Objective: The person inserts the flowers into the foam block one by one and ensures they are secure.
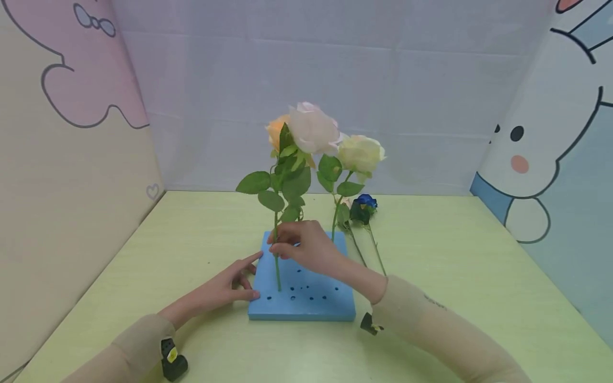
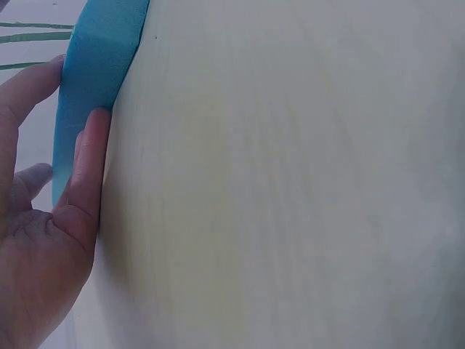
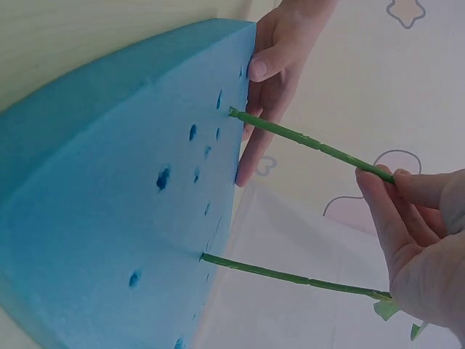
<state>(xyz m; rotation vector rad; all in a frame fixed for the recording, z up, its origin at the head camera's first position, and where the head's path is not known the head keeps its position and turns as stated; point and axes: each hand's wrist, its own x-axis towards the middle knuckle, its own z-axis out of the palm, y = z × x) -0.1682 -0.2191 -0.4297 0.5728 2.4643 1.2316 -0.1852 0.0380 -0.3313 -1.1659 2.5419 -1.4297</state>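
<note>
My right hand [image 1: 311, 247] pinches a green rose stem [image 3: 312, 142] between thumb and fingertips. The stem's lower end is at the face of a blue foam board [image 1: 306, 308]; whether it has entered a hole I cannot tell. Overlapping leaves hide which bloom tops this stem, the orange rose [image 1: 276, 130] or the large pale pink rose [image 1: 313, 130]. A cream rose [image 1: 360, 154] stands upright toward the board's far right. My left hand [image 1: 225, 284] rests against the board's left side, thumb and fingers spread along its edge; the left wrist view shows the fingers touching that side.
Behind the board to the right, a blue rose [image 1: 366, 202] and another stemmed flower [image 1: 346, 205] lie on the pale table [image 1: 455, 276]. Several small holes dot the board. A white cloth wall [image 1: 431, 96] closes the back, with cartoon-printed panels at both sides.
</note>
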